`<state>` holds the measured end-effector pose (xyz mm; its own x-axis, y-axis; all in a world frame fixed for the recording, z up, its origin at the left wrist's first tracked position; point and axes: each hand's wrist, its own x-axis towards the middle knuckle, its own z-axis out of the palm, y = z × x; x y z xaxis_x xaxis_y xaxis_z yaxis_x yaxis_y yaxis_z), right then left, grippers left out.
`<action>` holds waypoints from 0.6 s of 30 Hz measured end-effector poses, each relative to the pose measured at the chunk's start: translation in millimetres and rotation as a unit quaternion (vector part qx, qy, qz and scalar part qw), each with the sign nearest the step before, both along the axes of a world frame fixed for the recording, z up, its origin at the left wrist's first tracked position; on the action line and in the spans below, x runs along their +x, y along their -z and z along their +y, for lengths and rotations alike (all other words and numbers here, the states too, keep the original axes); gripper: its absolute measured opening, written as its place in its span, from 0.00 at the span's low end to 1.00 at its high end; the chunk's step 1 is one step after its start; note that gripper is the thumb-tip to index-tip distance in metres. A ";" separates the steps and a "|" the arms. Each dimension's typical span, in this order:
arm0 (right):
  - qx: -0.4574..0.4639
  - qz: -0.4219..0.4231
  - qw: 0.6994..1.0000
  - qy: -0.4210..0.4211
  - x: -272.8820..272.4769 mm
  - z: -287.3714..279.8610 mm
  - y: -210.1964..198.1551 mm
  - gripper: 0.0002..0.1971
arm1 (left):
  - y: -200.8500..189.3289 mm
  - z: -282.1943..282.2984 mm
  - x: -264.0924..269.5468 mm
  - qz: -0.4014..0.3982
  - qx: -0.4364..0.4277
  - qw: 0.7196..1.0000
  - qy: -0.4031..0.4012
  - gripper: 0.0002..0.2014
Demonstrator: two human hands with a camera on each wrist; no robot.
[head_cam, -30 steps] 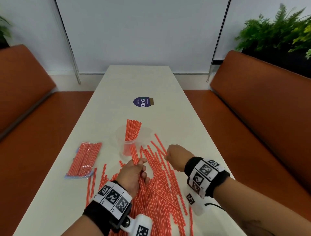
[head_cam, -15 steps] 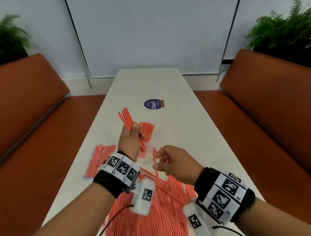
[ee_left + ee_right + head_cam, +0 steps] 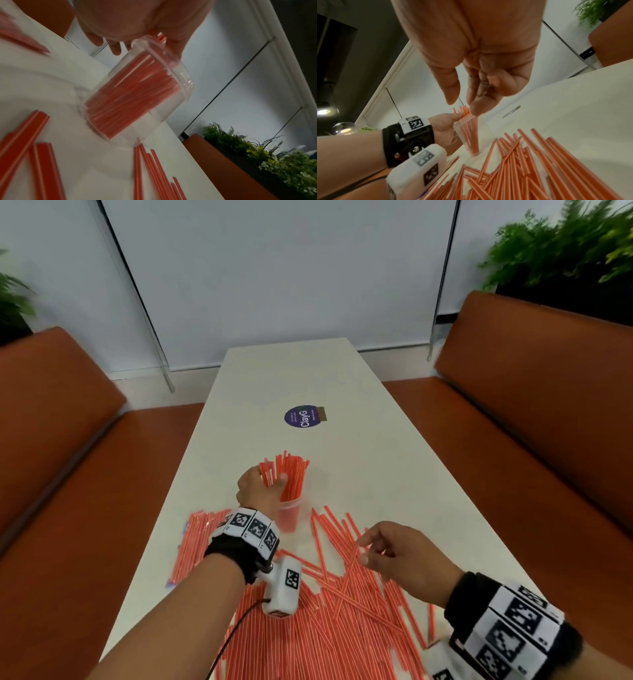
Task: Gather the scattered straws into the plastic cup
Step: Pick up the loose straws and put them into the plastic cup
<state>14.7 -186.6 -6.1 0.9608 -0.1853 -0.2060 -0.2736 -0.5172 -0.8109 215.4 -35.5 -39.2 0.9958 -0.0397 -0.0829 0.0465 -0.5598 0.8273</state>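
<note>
My forearms are bare, each with a black wrist strap [image 3: 236,553] ringed by white tiles printed with black square codes. A white camera box [image 3: 283,587] bearing the same codes hangs under my left wrist, trailing a thin black cable [image 3: 228,642].

One clear plastic cup [image 3: 290,513] stands on one long white table [image 3: 359,446]. The thin red plastic straws lie too many and too overlapped to count: one upright bunch [image 3: 291,474] in the cup, one loose scattered heap [image 3: 342,621], one flat packet [image 3: 191,546]. One round purple sticker [image 3: 302,415]. Two hands, two orange benches [image 3: 534,419], two green plants [image 3: 565,251].
</note>
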 end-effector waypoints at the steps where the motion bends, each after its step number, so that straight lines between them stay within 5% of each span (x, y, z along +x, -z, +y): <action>1: -0.004 0.003 1.000 0.005 -0.4 -2.7 -1.4 0.04 | -1.4 0.8 -0.3 0.012 -0.028 1.000 -0.006 0.26; 8: -0.092 0.065 0.993 0.018 -8.9 -35.2 -16.2 0.07 | -35.0 22.1 -13.3 0.017 -0.025 0.999 -0.044 0.29; 11: -0.090 0.134 0.986 0.037 -22.4 -50.1 -14.1 0.08 | -48.8 37.0 -38.2 -0.033 0.001 0.998 0.055 0.20; 14: -0.103 0.234 0.966 0.032 -34.6 -56.0 -5.7 0.14 | -57.6 49.3 -75.0 0.017 0.135 0.973 0.186 0.11; 18: -0.092 0.314 0.945 0.008 -41.5 -47.3 14.9 0.17 | -51.9 62.1 -110.4 0.083 0.226 0.946 0.216 0.11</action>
<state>-26.8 -233.9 -21.0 0.6566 -0.2872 -0.6974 -0.6802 -0.6251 -0.3829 104.9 26.6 12.8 0.8664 -0.3628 -0.3431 -0.1587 -0.8515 0.4997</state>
